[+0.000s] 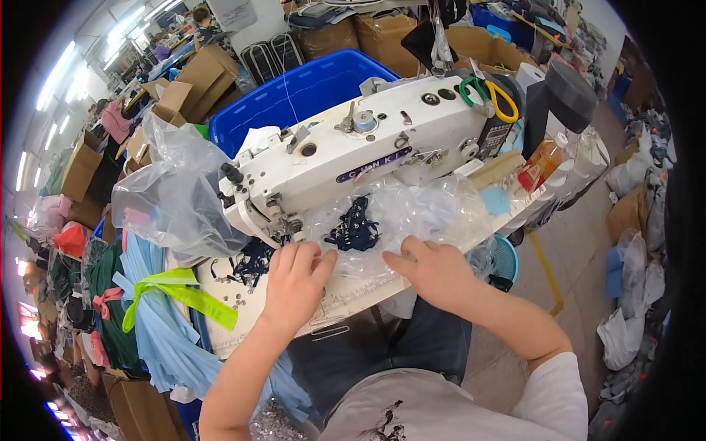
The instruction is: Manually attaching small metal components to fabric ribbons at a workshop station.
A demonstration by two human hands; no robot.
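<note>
Left hand (pixel 292 285) curving at near left of clear crumpled plastic (pixel 404 209), right hand (pixel 437 273) at near right — cannot tell whether either is grasping. Small navy strips (pixel 357 229) lying between, farther, before white metal sewing machine (pixel 312 167).

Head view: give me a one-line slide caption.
Left hand and right hand near navy pieces and clear plastic at a white sewing machine.

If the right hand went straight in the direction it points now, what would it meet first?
Probably the clear plastic beside the dark blue cluster; depth is unclear, and the right hand may be touching this plastic.
</note>
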